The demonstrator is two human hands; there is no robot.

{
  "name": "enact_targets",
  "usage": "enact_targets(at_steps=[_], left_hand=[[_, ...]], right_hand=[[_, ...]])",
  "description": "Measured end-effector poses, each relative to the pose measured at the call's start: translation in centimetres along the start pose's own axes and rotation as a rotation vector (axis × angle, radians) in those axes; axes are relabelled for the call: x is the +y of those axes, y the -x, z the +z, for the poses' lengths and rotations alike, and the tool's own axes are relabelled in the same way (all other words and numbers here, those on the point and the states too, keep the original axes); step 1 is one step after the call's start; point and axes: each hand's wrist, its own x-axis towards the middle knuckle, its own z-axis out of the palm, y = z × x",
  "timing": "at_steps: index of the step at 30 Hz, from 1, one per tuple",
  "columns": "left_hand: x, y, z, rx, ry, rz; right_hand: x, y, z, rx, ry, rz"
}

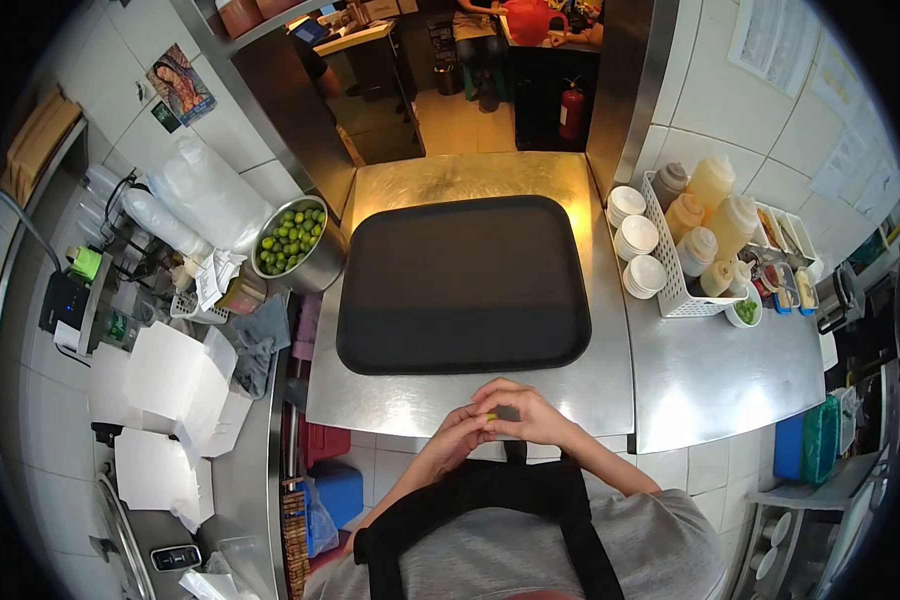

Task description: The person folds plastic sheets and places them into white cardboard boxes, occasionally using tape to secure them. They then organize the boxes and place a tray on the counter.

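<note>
Close together at the near edge of the steel counter, my left hand and my right hand meet in front of my body. Between their fingertips shows a bit of a small yellow-green lime; the fingers cover most of it. Both hands are closed around it. Just beyond them, a large black tray lies flat on the counter with nothing on it. Left of the tray, a steel pot holds many small green limes.
Stacked white cups and a white basket of squeeze bottles stand on the right. Open white takeaway boxes, a grey cloth and a phone-like device occupy the left counter. People are beyond the pass-through.
</note>
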Motion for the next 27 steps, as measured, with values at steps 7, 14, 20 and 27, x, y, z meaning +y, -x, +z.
enact_targets(at_steps=[7, 14, 20, 27], left_hand=[[2.9, 1.3, -3.3, -0.02, 0.022, 0.037], [6.3, 2.6, -4.4, 0.085, -0.008, 0.064], [6.4, 3.9, -5.6, 0.075, -0.022, 0.02], [4.8, 0.5, -1.9, -0.012, -0.006, -0.126]], right_hand=[[-0.1, -4.1, 1.0, -0.143, 0.146, -0.15], [0.0, -6.7, 4.0, -0.029, 0.017, -0.191], [0.7, -6.7, 5.4, -0.01, 0.091, -0.239], [-0.5, -3.1, 2.2, 0.143, 0.118, -0.163]])
